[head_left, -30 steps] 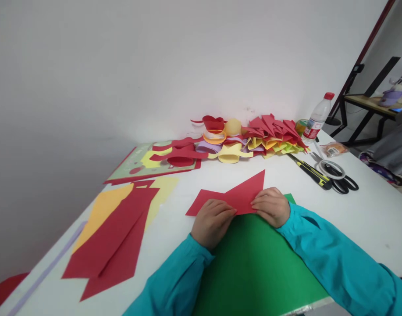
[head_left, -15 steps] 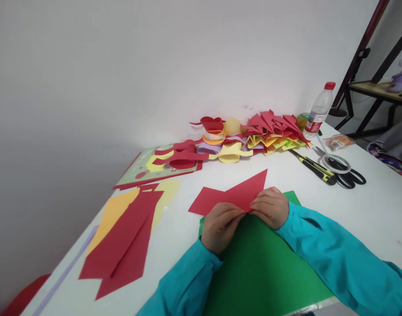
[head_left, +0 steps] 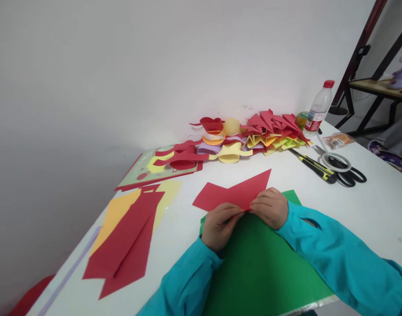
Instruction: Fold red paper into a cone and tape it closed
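Observation:
A folded piece of red paper (head_left: 235,192) with a notch in its far edge is pinched at its near edge between both hands. My left hand (head_left: 220,224) is closed on it from the left, thumb and fingertips together. From the right, my right hand (head_left: 269,207) grips the same edge, its fingertips almost touching the left ones. The small part between the fingertips is mostly hidden. Beneath the hands lies a green mat (head_left: 269,267), partly covered by my blue sleeves.
Left: red paper sheets (head_left: 135,237), an orange sheet (head_left: 113,215). Behind: paper rolls with strips (head_left: 229,153), a pile of folded red paper (head_left: 269,125). Right: a utility knife (head_left: 314,166), black scissors (head_left: 350,176), a tape roll (head_left: 336,162), a plastic bottle (head_left: 317,112).
The red paper has tilted slightly, its left part shifting a little up and right. Both hands keep their pinch in nearly the same place.

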Tool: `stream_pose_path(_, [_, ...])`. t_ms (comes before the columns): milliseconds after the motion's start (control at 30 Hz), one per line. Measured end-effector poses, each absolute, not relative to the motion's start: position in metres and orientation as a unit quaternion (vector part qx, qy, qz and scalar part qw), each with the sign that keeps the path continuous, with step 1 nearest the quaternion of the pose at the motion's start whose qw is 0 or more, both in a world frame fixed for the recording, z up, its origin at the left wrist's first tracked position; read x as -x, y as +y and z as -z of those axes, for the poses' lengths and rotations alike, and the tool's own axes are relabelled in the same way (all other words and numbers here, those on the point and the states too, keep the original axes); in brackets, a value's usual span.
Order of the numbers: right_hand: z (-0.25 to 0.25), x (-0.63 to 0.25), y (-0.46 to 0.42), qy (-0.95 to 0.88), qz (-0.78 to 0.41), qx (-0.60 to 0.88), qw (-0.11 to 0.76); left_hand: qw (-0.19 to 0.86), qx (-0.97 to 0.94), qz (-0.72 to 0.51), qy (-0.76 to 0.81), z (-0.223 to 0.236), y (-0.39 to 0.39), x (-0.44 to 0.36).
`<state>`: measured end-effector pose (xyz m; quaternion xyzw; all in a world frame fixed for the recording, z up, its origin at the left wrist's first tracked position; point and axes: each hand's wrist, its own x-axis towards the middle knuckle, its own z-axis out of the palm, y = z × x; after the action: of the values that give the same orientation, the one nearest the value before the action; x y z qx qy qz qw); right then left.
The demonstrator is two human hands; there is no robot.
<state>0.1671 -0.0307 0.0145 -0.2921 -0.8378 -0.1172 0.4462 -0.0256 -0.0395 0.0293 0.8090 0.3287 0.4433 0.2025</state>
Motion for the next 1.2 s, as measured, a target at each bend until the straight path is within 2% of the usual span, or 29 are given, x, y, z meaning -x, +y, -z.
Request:
stream_pose_path(333, [-0.009, -0.168, -0.029, -0.842, 0.123, 0.276, 0.447, 0.15, -0.838, -0.417, 0.32, -0.023, -0.037, 0.028])
stream_pose_path(533, [-0.01, -0.169, -0.034, -0.877, 0.099, 0.265, 0.388, -0.08, -0.895, -0.344, 0.274, -0.027, -0.045, 0.019])
stream_pose_path(633, [-0.014, -0.168, -0.038, -0.889, 0.124, 0.254, 0.361, -0.144, -0.898, -0.311, 0.275, -0.027, -0.051, 0.013])
stream_pose_path(733, [-0.017, -0.168, -0.04, -0.883, 0.151, 0.255, 0.363, -0.14, -0.895, -0.32, 0.277, -0.023, -0.05, 0.013])
stream_pose_path(900, [-0.019, -0.169, -0.04, -0.874, 0.131, 0.269, 0.383, -0.109, -0.889, -0.344, 0.282, -0.017, -0.043, 0.018])
stream_pose_path(1200, [-0.018, -0.162, -0.043, -0.891, 0.175, 0.27, 0.322, -0.108, -0.902, -0.322, 0.267, -0.021, -0.043, 0.017])
